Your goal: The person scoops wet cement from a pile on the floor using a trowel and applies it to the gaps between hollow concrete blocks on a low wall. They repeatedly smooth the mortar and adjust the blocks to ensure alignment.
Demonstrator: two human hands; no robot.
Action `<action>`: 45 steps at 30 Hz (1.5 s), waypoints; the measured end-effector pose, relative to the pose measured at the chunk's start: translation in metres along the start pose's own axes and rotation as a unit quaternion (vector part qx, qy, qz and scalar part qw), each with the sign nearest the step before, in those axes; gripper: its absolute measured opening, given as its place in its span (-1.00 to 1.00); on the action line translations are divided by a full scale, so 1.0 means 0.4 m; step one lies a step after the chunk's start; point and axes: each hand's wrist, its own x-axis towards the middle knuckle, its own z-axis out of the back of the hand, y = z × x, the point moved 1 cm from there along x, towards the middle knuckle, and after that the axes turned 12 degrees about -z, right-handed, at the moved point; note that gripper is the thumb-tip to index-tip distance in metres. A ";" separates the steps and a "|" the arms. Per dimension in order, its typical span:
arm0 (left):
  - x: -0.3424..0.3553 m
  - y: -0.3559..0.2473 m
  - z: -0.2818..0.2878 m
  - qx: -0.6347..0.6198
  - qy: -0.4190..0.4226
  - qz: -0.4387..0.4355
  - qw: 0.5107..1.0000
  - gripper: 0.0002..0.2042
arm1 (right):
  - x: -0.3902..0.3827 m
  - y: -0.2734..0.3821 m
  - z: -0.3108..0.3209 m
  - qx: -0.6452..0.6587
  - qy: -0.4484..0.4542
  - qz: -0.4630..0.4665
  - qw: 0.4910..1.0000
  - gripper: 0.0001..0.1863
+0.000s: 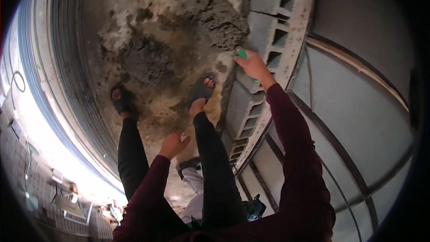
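My right hand [253,65] is closed around a tool with a green handle [242,54], beside the low wall of grey hollow blocks [260,27]. The tool's working end is hidden from me. A rough heap of wet grey mortar [222,22] lies on the floor against the wall, just beyond this hand. My left hand [174,144] hangs lower, in front of my legs, with its fingers curled in; I see nothing sticking out of it. A flatter, darker mortar patch [148,60] spreads on the floor ahead of my feet.
My sandalled feet [204,88] stand on the stained concrete floor [179,74]. A ribbed metal shutter [74,62] runs along the left. Large grey panels in dark frames [363,85] rise beyond the blocks at right. Pale grey cloth [193,181] shows between my legs.
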 end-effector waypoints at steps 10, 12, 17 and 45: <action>0.032 -0.005 -0.016 0.027 0.000 0.000 1.000 -0.59 | 0.091 -0.041 0.503 -0.104 -0.317 -0.071 0.940 -0.52; 0.035 -0.001 -0.027 0.009 -0.015 -0.025 1.000 -0.60 | 0.144 -0.063 0.512 -0.140 -0.386 -0.091 0.907 -0.55; 0.027 -0.007 -0.010 -0.020 -0.006 -0.012 1.000 -0.61 | 0.059 -0.214 0.293 -0.124 -0.367 -0.169 0.906 -0.65; -0.189 0.122 -0.165 0.082 0.133 -0.054 0.986 -0.59 | -0.289 -0.364 -1.130 0.102 -0.141 -0.077 0.982 -0.63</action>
